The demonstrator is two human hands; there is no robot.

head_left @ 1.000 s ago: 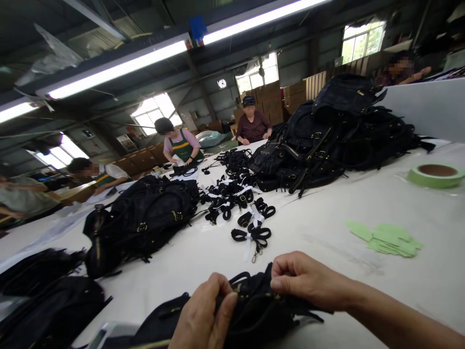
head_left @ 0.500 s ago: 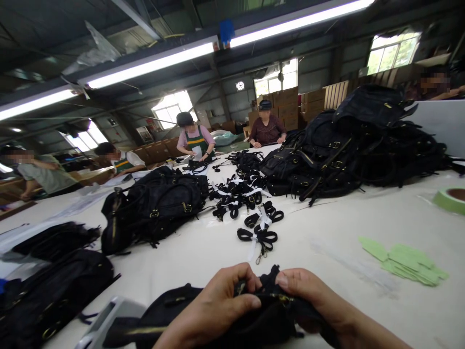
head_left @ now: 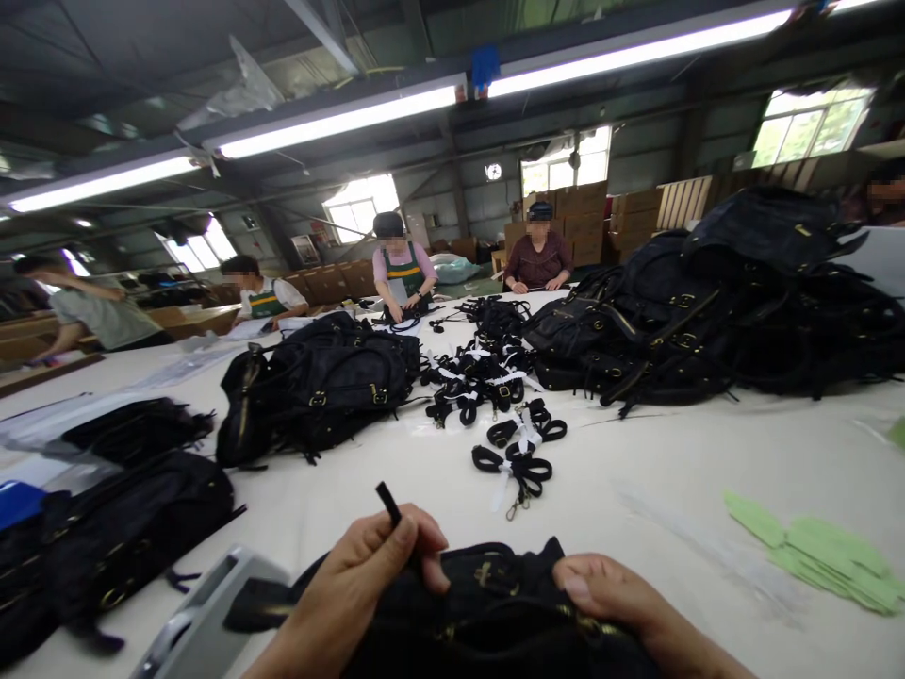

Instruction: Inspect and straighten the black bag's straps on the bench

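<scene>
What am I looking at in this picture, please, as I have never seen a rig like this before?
There is no robot here: these are a person's bare hands, seen from a camera worn on that person's head, looking forward and down. The left hand pinches a narrow black strap whose end sticks up; the right hand holds the edge of a black bag. On the white table lie bundled straps, green pieces, and heaped bags on both sides. Other people are further back.
</scene>
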